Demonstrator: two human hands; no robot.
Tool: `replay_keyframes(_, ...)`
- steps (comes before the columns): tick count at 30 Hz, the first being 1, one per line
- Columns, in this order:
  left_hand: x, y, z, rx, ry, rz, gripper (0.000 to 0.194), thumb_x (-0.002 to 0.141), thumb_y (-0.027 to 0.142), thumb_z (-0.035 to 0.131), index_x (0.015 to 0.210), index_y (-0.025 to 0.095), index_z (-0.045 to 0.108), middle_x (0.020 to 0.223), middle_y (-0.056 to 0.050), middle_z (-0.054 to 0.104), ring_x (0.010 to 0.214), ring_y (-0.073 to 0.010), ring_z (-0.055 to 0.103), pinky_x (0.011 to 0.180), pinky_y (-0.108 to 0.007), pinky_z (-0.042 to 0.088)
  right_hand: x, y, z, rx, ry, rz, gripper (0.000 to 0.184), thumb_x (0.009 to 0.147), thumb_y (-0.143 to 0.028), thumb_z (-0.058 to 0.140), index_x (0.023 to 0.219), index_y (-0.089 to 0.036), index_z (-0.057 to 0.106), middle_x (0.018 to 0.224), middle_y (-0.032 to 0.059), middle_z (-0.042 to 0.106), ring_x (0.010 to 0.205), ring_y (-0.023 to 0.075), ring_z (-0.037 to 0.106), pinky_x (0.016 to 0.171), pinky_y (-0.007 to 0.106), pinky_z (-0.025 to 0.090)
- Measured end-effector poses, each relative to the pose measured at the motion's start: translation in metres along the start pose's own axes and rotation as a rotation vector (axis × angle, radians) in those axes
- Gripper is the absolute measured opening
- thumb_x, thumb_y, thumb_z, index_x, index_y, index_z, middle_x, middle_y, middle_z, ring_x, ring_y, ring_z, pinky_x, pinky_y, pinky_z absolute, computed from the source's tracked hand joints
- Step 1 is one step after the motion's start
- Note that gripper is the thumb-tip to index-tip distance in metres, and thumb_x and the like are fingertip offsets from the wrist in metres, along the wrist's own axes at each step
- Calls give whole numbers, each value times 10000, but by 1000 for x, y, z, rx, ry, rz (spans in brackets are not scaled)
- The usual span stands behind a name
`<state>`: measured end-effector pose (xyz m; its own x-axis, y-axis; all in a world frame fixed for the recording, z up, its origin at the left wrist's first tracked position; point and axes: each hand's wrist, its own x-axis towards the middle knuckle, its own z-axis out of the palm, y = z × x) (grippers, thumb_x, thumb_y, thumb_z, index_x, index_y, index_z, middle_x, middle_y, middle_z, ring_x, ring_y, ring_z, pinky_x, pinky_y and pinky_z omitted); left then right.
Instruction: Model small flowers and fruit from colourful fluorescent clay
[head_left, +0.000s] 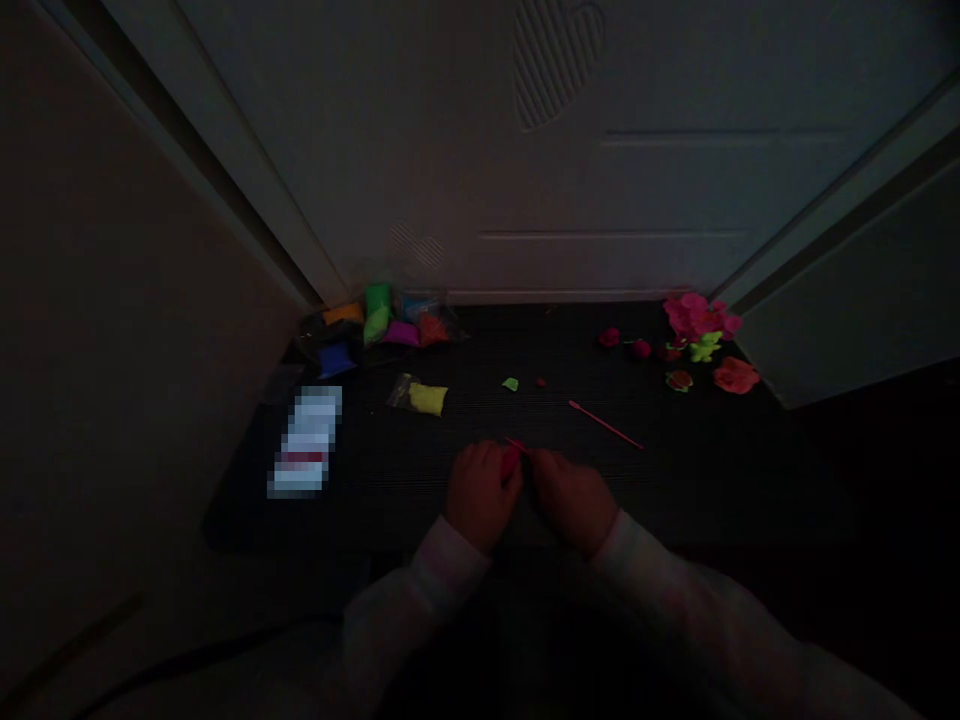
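My left hand (480,492) is closed around a lump of pinkish-red modelling clay (511,461), held low over the front of the dark table. Close beside it, my right hand (576,497) is closed too, its fingertips pinched at the clay. A thin pink stick (516,443) runs from those fingertips across the top of the lump; most of it is hidden. Beyond the hands lie a pink modelling tool (606,425), a small light green scrap of clay (511,384) and a tiny red bit (541,382).
Bags of coloured clay (401,332) are heaped at the back left, with a yellow clay bag (427,399) nearer. A lit phone (306,440) lies at the left. Pink clay flowers (697,316) and a yellow-green figure (705,347) stand back right. A white door (450,180) rises behind.
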<state>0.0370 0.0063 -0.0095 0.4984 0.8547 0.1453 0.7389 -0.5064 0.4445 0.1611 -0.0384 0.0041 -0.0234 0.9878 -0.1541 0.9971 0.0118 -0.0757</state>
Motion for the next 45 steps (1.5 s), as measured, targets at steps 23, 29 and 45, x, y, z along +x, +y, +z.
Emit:
replay_keyframes(23, -13, -25, -22, 5, 155, -24, 134, 752, 209, 476, 866, 169, 534, 834, -51, 592, 804, -172, 524, 726, -313, 438, -6, 3, 9, 175, 203, 12, 259, 867, -230, 315, 1000, -197, 535, 876, 23, 630, 721, 99, 582, 627, 197, 400)
replay_keyframes(29, -18, -68, -44, 106, 216, -91, 241, 744, 224, 467, 958, 145, 549, 927, -96, 601, 897, -233, 512, 814, -404, 398, -9, 11, 11, 207, 293, -7, 249, 852, -254, 358, 959, -193, 574, 829, 23, 624, 732, 128, 562, 677, 247, 391)
replay_keyframes(45, -16, -45, -34, 176, 359, 17, 222, 752, 219, 477, 962, 191, 545, 972, -81, 580, 959, -228, 487, 846, -414, 370, 12, 6, 3, 244, 340, -52, 227, 799, -310, 474, 980, -224, 581, 977, 53, 601, 940, 200, 474, 763, 365, 255)
